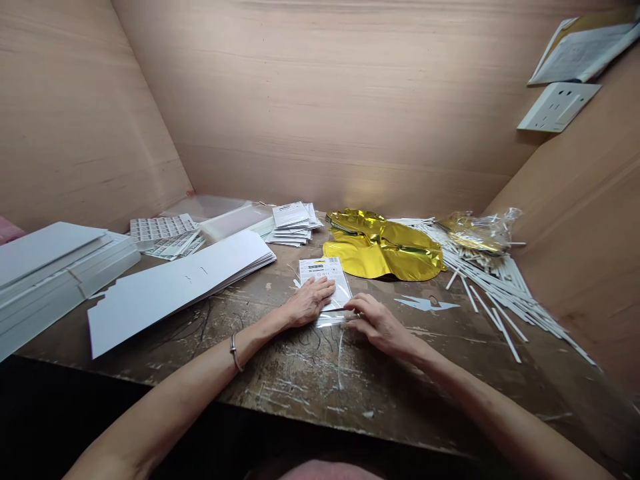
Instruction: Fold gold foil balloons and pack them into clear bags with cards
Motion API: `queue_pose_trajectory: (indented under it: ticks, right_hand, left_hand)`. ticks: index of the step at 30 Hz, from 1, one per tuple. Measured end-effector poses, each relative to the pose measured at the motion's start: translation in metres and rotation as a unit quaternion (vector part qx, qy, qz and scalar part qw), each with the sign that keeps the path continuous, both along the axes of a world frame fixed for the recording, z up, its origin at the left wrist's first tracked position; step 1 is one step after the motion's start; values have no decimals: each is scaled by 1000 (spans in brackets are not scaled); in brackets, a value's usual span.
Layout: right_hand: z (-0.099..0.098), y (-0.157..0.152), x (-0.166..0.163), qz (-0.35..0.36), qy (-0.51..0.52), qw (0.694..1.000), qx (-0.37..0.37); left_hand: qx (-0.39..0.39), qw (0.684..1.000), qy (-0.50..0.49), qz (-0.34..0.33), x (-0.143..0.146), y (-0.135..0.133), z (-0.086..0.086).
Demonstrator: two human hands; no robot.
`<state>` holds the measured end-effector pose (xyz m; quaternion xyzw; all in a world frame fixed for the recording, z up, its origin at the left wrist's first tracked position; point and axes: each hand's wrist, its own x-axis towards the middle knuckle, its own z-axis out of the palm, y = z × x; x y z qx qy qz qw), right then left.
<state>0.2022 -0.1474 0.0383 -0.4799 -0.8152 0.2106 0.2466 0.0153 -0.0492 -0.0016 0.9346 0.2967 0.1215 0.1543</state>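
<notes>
A flat white printed packet (339, 269) in a clear plastic sleeve lies on the worn brown table in front of me. My left hand (313, 300) rests flat on its face, fingers stretched out. At the packet's lower right corner, the curled fingers of my right hand (376, 321) hold the edge of the sleeve's clear flap (330, 319). Just behind the packet, a crumpled gold foil balloon (383, 250) lies flattened.
White card sheets (180, 287) and a banded stack (60, 267) lie left. Behind them are sticker sheets (163, 231), clear plastic sleeves (237, 220) and piled packets (295, 223). White sticks (500, 287) spread to the right, beneath a clear bag (480, 230). Wooden walls enclose the table.
</notes>
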Motion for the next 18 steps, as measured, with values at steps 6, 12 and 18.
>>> queue_pose_trajectory:
  ticks: [6, 12, 18]
  right_hand:
    - [-30, 29, 0, 1, -47, 998, 32]
    - [-15, 8, -17, -19, -29, 997, -66]
    - [39, -50, -15, 357, 57, 854, -375]
  left_hand:
    - [-3, 1000, 10, -3, 0, 0, 0]
    - [-12, 1000, 2, 0, 0, 0, 0]
    - [-21, 1000, -2, -2, 1, 3, 0]
